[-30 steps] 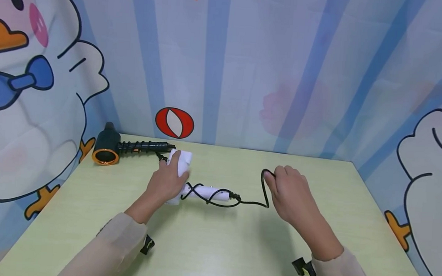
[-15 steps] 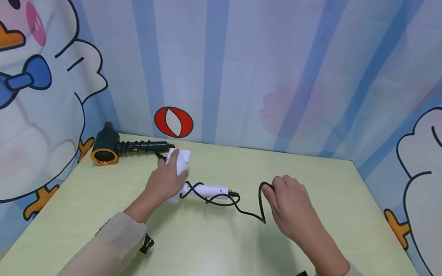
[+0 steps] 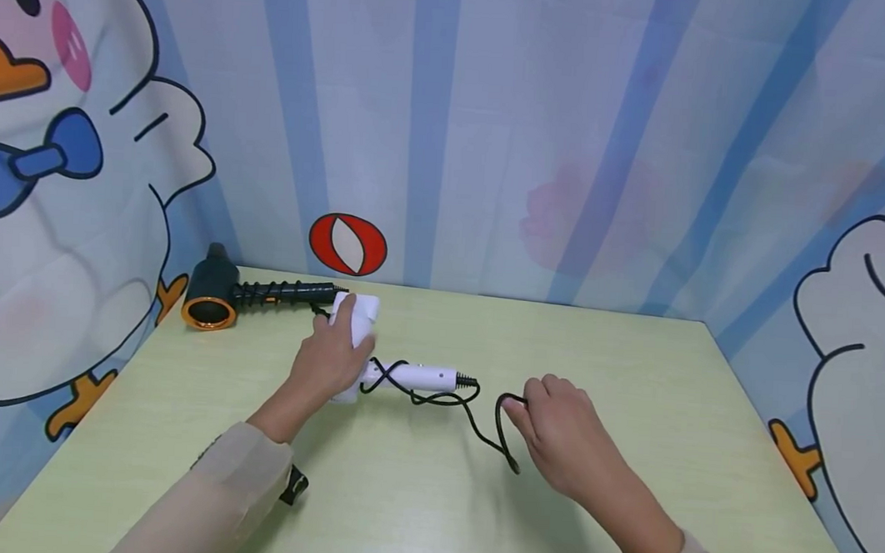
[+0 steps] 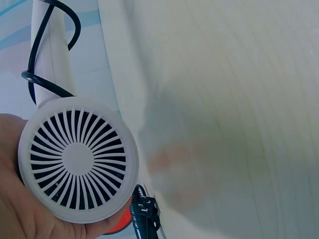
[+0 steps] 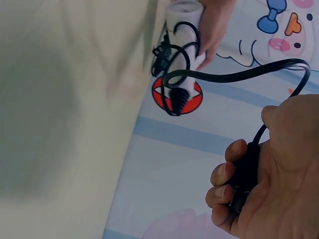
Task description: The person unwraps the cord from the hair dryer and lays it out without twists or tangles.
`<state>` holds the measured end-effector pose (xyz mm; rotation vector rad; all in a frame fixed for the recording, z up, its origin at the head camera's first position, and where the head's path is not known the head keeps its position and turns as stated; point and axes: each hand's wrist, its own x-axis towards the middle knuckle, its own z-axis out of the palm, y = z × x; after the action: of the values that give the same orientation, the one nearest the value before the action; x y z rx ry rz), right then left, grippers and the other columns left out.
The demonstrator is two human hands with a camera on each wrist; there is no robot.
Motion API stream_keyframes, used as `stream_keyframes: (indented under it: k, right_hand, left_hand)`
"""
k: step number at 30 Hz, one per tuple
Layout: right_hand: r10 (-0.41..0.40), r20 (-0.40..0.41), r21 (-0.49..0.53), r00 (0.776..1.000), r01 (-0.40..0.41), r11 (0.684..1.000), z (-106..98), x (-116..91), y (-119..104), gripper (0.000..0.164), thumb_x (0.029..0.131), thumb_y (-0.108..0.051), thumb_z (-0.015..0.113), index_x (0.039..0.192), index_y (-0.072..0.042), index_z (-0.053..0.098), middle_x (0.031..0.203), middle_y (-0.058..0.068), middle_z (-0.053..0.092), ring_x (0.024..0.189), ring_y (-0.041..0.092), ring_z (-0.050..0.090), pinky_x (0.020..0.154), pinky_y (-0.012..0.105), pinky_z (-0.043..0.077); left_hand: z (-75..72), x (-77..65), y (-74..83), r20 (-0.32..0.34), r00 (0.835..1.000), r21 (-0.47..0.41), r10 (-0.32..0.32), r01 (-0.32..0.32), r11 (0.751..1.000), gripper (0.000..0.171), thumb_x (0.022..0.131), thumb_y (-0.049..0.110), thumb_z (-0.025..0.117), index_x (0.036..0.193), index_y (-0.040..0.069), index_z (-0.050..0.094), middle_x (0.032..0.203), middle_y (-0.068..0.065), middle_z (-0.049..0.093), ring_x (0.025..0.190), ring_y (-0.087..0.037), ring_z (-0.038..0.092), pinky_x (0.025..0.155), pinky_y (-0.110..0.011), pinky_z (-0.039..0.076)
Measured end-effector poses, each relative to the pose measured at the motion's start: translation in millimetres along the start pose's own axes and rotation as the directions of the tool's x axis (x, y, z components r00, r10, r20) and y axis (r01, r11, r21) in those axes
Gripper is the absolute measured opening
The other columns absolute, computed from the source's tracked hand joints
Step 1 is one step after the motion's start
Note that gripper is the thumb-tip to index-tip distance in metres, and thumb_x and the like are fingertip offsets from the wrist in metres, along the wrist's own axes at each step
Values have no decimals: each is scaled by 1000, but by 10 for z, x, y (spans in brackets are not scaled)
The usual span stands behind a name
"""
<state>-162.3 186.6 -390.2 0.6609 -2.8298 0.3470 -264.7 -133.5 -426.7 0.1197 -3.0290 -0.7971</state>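
My left hand (image 3: 327, 356) grips the head of a white hair dryer (image 3: 431, 379), its handle pointing right. In the left wrist view the dryer's round slotted grille (image 4: 78, 159) faces the camera, with the palm behind it. A black cord (image 5: 224, 78) winds loosely round the handle and runs over to my right hand (image 3: 562, 437). Curled fingers of that hand hold the black plug (image 5: 246, 172) at the cord's end, partly hidden in the palm. Between handle and hand the cord sags and bends above the table.
A dark hair dryer (image 3: 212, 289) with an orange ring lies at the table's back left, its cord wrapped round its handle. Behind the pale table (image 3: 430, 510) hangs a blue striped cloth (image 3: 487, 145) with cartoon ducks.
My right hand has come down toward me and a little left with the plug, and the cord now hangs slacker. The left hand and white hair dryer have hardly moved.
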Motion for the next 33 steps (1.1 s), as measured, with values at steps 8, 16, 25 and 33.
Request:
stream_keyframes:
  k: [8, 16, 25, 33]
  right_hand:
    - [-18, 62, -55, 998, 22, 998, 174, -8, 61, 38, 107, -35, 50, 76, -13, 45, 69, -1, 35, 62, 17, 32, 62, 32, 31]
    - [-55, 108, -68, 993, 63, 996, 301, -42, 242, 36, 108, -27, 49, 76, -14, 42, 70, 0, 32, 63, 18, 29, 63, 31, 28]
    - [-22, 216, 14, 976, 19, 1000, 234, -67, 454, 30, 108, -15, 43, 78, -14, 44, 75, 1, 34, 68, 19, 29, 67, 33, 26]
    - [-9, 220, 64, 975, -5, 998, 139, -139, 692, 15, 106, -9, 47, 97, -10, 60, 86, -1, 44, 75, 16, 35, 70, 32, 32]
  left_hand:
    - [-7, 9, 7, -10, 1000, -6, -20, 20, 1000, 77, 102, 45, 51, 162, 18, 13, 131, -28, 44, 91, -39, 59, 75, -50, 56]
    - [-12, 26, -23, -18, 999, -13, -30, 30, 999, 77, 102, 45, 51, 162, 18, 13, 131, -28, 43, 93, -40, 59, 76, -52, 56]
    - [-14, 20, -36, -23, 999, -33, -32, 31, 999, 77, 101, 45, 51, 162, 18, 13, 128, -28, 44, 92, -40, 59, 74, -51, 55]
    - [-43, 2, -45, 0, 999, -59, -46, 46, 997, 77, 102, 44, 51, 163, 19, 11, 130, -28, 44, 93, -39, 59, 72, -49, 54]
